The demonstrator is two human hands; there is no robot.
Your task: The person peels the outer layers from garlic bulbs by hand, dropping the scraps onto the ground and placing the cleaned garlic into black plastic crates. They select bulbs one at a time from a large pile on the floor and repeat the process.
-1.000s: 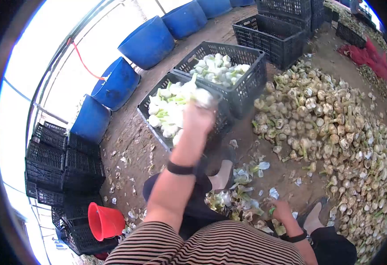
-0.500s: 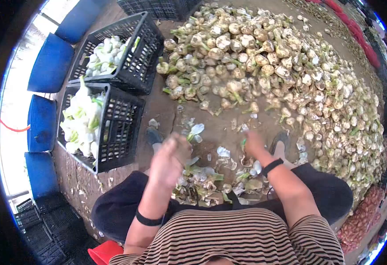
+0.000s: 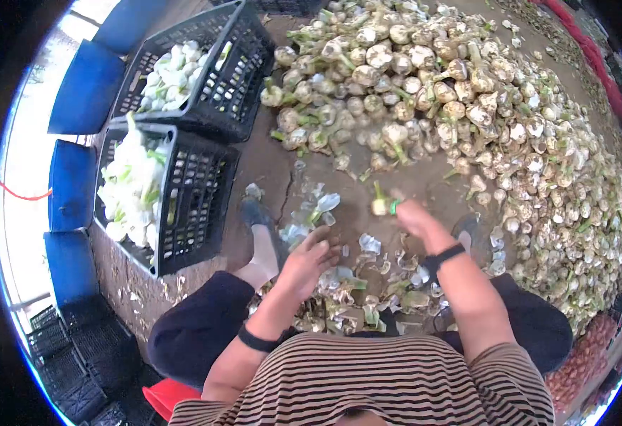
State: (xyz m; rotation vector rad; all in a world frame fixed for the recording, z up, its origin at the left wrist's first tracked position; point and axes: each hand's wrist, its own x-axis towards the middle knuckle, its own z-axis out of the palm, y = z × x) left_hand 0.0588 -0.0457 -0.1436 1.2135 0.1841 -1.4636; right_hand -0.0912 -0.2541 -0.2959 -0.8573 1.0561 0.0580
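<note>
Black crates (image 3: 183,192) of peeled white bulbs at frame left, unchanged. Left hand (image 3: 309,261), half a second ago raised and blurred, now lowered, fingers loosely spread, empty, over husk scraps (image 3: 339,298). Right hand (image 3: 410,214) now grips unpeeled bulb (image 3: 382,206), centre frame, below heap (image 3: 467,106).

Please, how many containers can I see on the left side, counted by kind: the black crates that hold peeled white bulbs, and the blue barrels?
Black crates with peeled white bulbs: 2, the far crate and the near crate
Blue barrels: 4, at and
Total: 6
More empty black crates are stacked at the lower left, too cut off to count.
</note>
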